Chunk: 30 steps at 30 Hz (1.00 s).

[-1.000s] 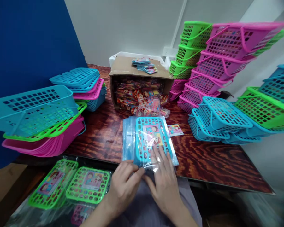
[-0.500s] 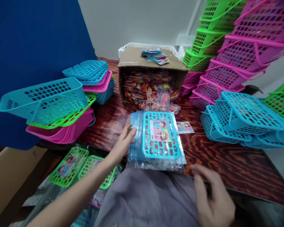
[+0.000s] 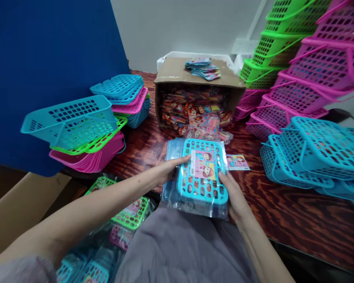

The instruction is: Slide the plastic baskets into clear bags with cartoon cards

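Observation:
A blue plastic basket (image 3: 199, 188) lies lid side up inside a clear bag at the table's front edge, a picture card (image 3: 203, 165) showing under the plastic. My left hand (image 3: 172, 167) grips its left side, thumb over the lid's edge and the other fingers hidden beneath. On the right side, my right hand (image 3: 232, 192) holds the bagged basket the same way, its thumb near the card. A stack of flat clear bags (image 3: 168, 190) lies under and left of the basket. Another picture card (image 3: 238, 162) rests on the table to the right.
An open carton (image 3: 169, 74) full of small packets (image 3: 191, 112) stands behind, with loose cards (image 3: 203, 68) on top. Basket stacks rise at left (image 3: 85, 151) and right (image 3: 301, 94); blue baskets (image 3: 292, 165) sit nearer. Bagged green baskets (image 3: 132, 214) lie low at left.
Both hands have come in to the bagged basket and taken hold of its sides; my right hand was apart, near the table edge. The view has shifted slightly left.

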Each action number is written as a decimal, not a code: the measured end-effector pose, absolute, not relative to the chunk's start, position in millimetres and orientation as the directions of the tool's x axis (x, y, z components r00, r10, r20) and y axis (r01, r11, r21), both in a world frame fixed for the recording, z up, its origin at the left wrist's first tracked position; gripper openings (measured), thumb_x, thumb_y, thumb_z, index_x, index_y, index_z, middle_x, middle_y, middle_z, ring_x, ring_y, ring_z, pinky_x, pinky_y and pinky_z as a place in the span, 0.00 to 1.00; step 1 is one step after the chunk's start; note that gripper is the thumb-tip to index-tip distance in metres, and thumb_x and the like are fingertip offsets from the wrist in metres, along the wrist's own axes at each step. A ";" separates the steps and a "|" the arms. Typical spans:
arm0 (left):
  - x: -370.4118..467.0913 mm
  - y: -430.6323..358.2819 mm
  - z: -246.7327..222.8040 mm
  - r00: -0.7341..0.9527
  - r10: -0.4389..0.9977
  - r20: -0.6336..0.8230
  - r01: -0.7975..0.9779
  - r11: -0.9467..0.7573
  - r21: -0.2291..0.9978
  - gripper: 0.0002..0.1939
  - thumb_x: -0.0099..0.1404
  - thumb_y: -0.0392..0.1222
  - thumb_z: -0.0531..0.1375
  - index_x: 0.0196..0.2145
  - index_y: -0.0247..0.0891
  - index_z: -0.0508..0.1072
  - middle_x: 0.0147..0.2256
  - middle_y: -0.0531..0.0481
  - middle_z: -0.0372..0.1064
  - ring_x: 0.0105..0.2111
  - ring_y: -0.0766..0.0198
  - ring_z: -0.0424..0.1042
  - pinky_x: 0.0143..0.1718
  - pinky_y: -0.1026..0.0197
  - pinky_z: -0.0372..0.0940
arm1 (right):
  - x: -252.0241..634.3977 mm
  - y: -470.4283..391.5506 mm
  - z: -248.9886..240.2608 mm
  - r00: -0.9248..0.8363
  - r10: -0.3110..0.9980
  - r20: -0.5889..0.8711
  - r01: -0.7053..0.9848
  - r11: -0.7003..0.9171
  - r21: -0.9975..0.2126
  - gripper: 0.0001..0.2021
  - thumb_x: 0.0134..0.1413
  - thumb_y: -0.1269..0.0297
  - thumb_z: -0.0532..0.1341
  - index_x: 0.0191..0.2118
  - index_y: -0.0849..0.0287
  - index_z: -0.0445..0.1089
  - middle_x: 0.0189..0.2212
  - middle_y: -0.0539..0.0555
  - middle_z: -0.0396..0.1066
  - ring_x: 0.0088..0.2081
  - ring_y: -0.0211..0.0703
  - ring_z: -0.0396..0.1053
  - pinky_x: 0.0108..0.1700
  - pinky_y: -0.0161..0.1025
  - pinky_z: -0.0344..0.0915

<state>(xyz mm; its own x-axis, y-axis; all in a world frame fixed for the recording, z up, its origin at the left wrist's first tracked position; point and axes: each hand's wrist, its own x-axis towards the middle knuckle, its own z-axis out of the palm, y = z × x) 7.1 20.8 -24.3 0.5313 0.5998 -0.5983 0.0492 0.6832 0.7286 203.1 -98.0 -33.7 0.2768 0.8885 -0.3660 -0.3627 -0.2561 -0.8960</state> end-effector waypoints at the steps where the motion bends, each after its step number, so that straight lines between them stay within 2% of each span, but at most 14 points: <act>1: 7.1 21.0 -22.0 0.544 0.590 -0.596 0.035 0.694 0.719 0.33 0.54 0.59 0.70 0.51 0.34 0.74 0.51 0.36 0.75 0.48 0.47 0.75 0.51 0.47 0.68 | 201.9 -99.2 -30.5 0.294 0.887 -0.356 -0.369 -0.239 -0.898 0.27 0.53 0.49 0.67 0.56 0.54 0.69 0.49 0.56 0.77 0.47 0.53 0.77 0.47 0.47 0.75; 4: 2.7 17.0 -11.8 0.577 0.562 -0.593 0.002 0.725 0.689 0.31 0.54 0.53 0.70 0.51 0.33 0.74 0.50 0.36 0.75 0.48 0.47 0.75 0.53 0.44 0.67 | 201.1 -103.7 -14.9 0.325 0.892 -0.314 -0.325 -0.207 -0.923 0.25 0.54 0.50 0.68 0.54 0.54 0.70 0.48 0.55 0.78 0.46 0.54 0.77 0.44 0.45 0.76; 7: -12.1 3.4 1.7 0.617 0.540 -0.573 -0.048 0.752 0.657 0.30 0.54 0.49 0.70 0.51 0.33 0.74 0.47 0.37 0.77 0.47 0.46 0.76 0.54 0.42 0.66 | 199.0 -109.8 3.7 0.301 0.915 -0.270 -0.193 -0.219 -0.956 0.22 0.55 0.48 0.67 0.52 0.52 0.71 0.48 0.54 0.78 0.43 0.53 0.78 0.36 0.41 0.76; 9: -29.5 -12.1 10.9 0.621 0.560 -0.548 -0.116 0.758 0.642 0.28 0.54 0.47 0.70 0.50 0.32 0.74 0.45 0.39 0.78 0.47 0.47 0.76 0.55 0.43 0.65 | 192.3 -113.2 13.5 0.261 0.932 -0.252 -0.107 -0.232 -0.967 0.21 0.55 0.48 0.66 0.51 0.50 0.72 0.47 0.54 0.78 0.41 0.53 0.78 0.32 0.38 0.75; 12: -66.8 -46.9 20.4 0.544 0.636 -0.548 -0.226 0.740 0.634 0.25 0.55 0.43 0.68 0.49 0.32 0.75 0.44 0.41 0.79 0.48 0.48 0.76 0.56 0.45 0.65 | 171.1 -115.9 21.2 0.143 0.959 -0.243 0.007 -0.247 -0.969 0.19 0.56 0.47 0.64 0.50 0.49 0.72 0.46 0.54 0.78 0.40 0.52 0.78 0.31 0.37 0.74; 14: -97.4 -78.5 21.0 0.441 0.678 -0.588 -0.288 0.727 0.623 0.23 0.55 0.43 0.67 0.48 0.32 0.76 0.44 0.41 0.79 0.49 0.45 0.76 0.55 0.43 0.66 | 152.2 -116.0 21.4 -0.014 0.967 -0.254 0.057 -0.253 -0.966 0.18 0.58 0.46 0.63 0.49 0.49 0.72 0.45 0.53 0.78 0.40 0.51 0.77 0.35 0.39 0.75; 17: -144.7 -137.7 10.9 0.231 0.715 -0.660 -0.448 0.680 0.581 0.23 0.53 0.45 0.67 0.46 0.32 0.77 0.44 0.39 0.79 0.49 0.41 0.76 0.55 0.40 0.68 | 125.2 -114.5 15.6 -0.281 0.925 -0.258 0.063 -0.250 -0.966 0.20 0.61 0.43 0.59 0.51 0.48 0.71 0.50 0.53 0.76 0.49 0.52 0.75 0.49 0.43 0.73; 20: -185.0 -202.6 -10.7 -0.012 0.699 -0.715 -0.640 0.544 0.543 0.25 0.55 0.44 0.66 0.49 0.30 0.75 0.42 0.37 0.80 0.49 0.38 0.76 0.55 0.38 0.68 | 107.7 -113.0 6.2 -0.382 0.898 -0.220 0.101 -0.196 -0.975 0.22 0.61 0.41 0.58 0.53 0.47 0.72 0.55 0.52 0.73 0.58 0.52 0.68 0.60 0.46 0.64; 23: -215.7 -262.2 -42.9 -0.345 0.573 -0.743 -0.748 0.310 0.587 0.31 0.56 0.33 0.63 0.59 0.33 0.68 0.42 0.40 0.80 0.48 0.40 0.77 0.55 0.36 0.68 | 101.2 -113.6 -3.3 -0.420 0.872 -0.252 0.228 -0.167 -0.959 0.22 0.60 0.42 0.59 0.52 0.49 0.72 0.56 0.54 0.72 0.59 0.53 0.67 0.61 0.48 0.63; 25: -232.4 -296.6 -71.1 -0.483 0.494 -0.723 -0.761 0.172 0.625 0.35 0.57 0.27 0.60 0.63 0.35 0.64 0.44 0.41 0.79 0.48 0.42 0.77 0.55 0.36 0.68 | 100.3 -115.0 -10.0 -0.448 0.845 -0.291 0.293 -0.169 -0.941 0.22 0.61 0.42 0.58 0.52 0.50 0.72 0.55 0.55 0.72 0.58 0.54 0.67 0.60 0.48 0.63; 27: -246.6 -326.9 -103.9 -0.517 0.426 -0.743 -0.788 0.103 0.607 0.34 0.59 0.25 0.58 0.63 0.37 0.64 0.45 0.41 0.79 0.47 0.45 0.78 0.55 0.38 0.69 | 99.9 -116.5 -17.6 -0.464 0.826 -0.319 0.328 -0.175 -0.928 0.22 0.61 0.42 0.58 0.52 0.51 0.73 0.54 0.56 0.73 0.57 0.54 0.68 0.59 0.48 0.63; 30: -260.1 -364.2 -154.9 -0.535 0.295 -0.792 -0.828 0.002 0.560 0.31 0.61 0.25 0.58 0.61 0.36 0.67 0.41 0.42 0.80 0.41 0.47 0.80 0.52 0.42 0.71 | 98.5 -117.6 -29.8 -0.475 0.802 -0.362 0.375 -0.188 -0.908 0.23 0.59 0.42 0.59 0.51 0.52 0.73 0.54 0.57 0.74 0.55 0.56 0.70 0.58 0.49 0.64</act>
<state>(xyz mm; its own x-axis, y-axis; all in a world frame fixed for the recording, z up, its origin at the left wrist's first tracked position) -260.1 -364.2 -154.9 -0.5348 0.2955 -0.7917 -0.8283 0.0018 0.5602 98.5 -117.6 -29.8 -0.4745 0.8023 -0.3621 0.3749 -0.1879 -0.9078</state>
